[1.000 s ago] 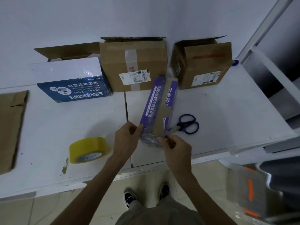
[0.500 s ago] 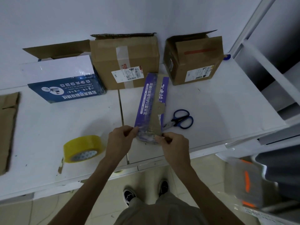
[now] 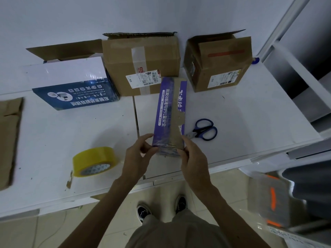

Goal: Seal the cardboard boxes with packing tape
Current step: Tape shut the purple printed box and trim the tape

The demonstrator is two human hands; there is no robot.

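The long purple box (image 3: pixel 166 111) lies on the bench (image 3: pixel 53 136) straight ahead, its long axis pointing away toward the wall, with the far end leaning slightly right. The left hand (image 3: pixel 138 154) pinches its near left corner and the right hand (image 3: pixel 192 158) curls round the near right. The tape roll (image 3: pixel 95 161) sits to the left, nearer the left hand, and the scissors (image 3: pixel 204 129) lie just to the right.
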